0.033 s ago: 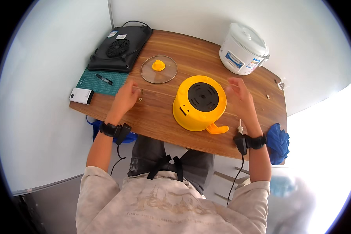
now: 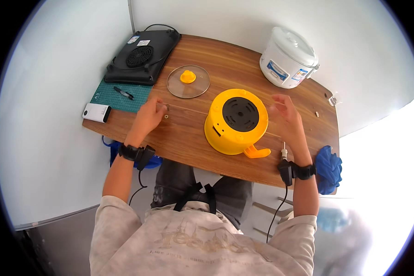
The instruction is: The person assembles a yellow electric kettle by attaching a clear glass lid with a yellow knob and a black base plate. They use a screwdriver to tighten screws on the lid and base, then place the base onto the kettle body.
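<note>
An electric pot (image 2: 211, 133) with a yellow body stands upside down mid-table. Its round black base plate (image 2: 240, 114) faces up and its handle (image 2: 257, 152) points to the near right. My right hand (image 2: 286, 117) hovers just right of the pot, fingers loosely bent and apart, nothing visible in them. To the pot's left, my left hand (image 2: 147, 118) hangs low over the wood, fingers slightly curled and apart. Beside its fingertips lie a small ring-like part (image 2: 166, 117) and a tiny dark piece. A screwdriver-like tool (image 2: 284, 152) lies by my right wrist, partly hidden.
A glass lid (image 2: 188, 89) with a yellow knob lies behind the small parts. Back left are an upturned black cooktop (image 2: 163, 43), green cutting mat (image 2: 99, 95), pen (image 2: 123, 93) and white power bank (image 2: 95, 112). A white rice cooker (image 2: 285, 60) stands back right; blue cloth (image 2: 328, 170) hangs near right.
The whole view shifts very slightly. Both hands keep nearly the same pose, and the pot stays in place.
</note>
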`<state>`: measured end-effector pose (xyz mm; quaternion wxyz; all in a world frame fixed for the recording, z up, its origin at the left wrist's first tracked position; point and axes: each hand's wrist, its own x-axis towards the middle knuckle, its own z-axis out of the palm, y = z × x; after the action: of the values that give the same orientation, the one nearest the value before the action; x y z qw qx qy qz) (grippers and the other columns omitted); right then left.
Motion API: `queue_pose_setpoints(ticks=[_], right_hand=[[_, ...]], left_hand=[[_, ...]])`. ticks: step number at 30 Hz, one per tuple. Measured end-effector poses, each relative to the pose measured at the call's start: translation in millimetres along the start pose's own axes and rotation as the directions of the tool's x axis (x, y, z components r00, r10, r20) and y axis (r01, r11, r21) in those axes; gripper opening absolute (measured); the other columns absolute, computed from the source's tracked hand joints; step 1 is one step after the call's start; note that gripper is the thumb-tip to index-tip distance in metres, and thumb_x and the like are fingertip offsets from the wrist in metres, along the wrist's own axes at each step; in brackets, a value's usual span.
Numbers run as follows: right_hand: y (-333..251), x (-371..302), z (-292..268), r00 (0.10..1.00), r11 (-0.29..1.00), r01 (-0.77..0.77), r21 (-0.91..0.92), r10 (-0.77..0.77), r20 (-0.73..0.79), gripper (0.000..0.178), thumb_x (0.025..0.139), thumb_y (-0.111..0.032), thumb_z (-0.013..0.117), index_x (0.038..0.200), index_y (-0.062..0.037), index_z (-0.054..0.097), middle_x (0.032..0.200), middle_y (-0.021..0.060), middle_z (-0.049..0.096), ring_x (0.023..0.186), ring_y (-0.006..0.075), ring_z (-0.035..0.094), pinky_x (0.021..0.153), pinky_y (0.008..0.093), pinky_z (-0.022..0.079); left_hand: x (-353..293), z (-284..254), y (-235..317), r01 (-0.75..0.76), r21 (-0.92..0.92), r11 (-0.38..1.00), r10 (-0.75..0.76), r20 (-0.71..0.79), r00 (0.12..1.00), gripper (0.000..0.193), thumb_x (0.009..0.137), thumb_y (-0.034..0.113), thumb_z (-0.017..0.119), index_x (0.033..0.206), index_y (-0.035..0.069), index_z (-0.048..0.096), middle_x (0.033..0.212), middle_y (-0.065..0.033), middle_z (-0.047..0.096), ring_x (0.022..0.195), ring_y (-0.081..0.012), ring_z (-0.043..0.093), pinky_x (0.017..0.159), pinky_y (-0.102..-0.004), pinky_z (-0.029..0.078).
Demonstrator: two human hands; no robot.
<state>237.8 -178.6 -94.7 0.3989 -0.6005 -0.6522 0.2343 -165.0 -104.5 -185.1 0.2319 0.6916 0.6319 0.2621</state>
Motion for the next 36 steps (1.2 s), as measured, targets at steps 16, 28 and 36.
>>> queue_pose_setpoints(ticks=[16, 28, 36], right_hand=[[45, -167, 3, 0.919, 0.939, -0.245, -0.242, 0.146, -0.366, 0.023, 0.091, -0.002, 0.060, 0.114, -0.0012, 0.063, 0.102, 0.0132, 0.064, 0.091, 0.0275, 0.066, 0.083, 0.0377, 0.053], [98, -132, 34, 0.935, 0.837, -0.183, -0.515, -0.014, -0.355, 0.025, 0.092, -0.009, 0.064, 0.116, -0.0061, 0.062, 0.123, 0.0141, 0.058, 0.115, 0.0359, 0.054, 0.100, 0.0468, 0.043], [103, -135, 33, 0.913, 0.857, -0.190, -0.478, -0.025, -0.407, 0.026, 0.091, -0.005, 0.062, 0.116, -0.0064, 0.064, 0.120, 0.0147, 0.060, 0.113, 0.0357, 0.056, 0.098, 0.0452, 0.045]], left_hand=[[-22, 12, -2, -0.120, 0.204, 0.972, 0.113, 0.046, 0.993, 0.021, 0.086, 0.015, 0.075, 0.097, 0.000, 0.067, 0.095, -0.0180, 0.068, 0.091, -0.0361, 0.067, 0.078, -0.0434, 0.053], [-22, 6, 30, -0.261, 0.217, 0.941, 0.255, 0.054, 0.965, 0.010, 0.086, 0.010, 0.070, 0.090, 0.000, 0.072, 0.080, -0.0170, 0.071, 0.077, -0.0336, 0.069, 0.069, -0.0390, 0.056], [-27, -9, 165, -0.488, -0.212, 0.847, 0.523, 0.171, 0.835, 0.010, 0.091, 0.008, 0.069, 0.098, 0.001, 0.070, 0.088, -0.0074, 0.072, 0.070, -0.0156, 0.068, 0.068, -0.0257, 0.056]])
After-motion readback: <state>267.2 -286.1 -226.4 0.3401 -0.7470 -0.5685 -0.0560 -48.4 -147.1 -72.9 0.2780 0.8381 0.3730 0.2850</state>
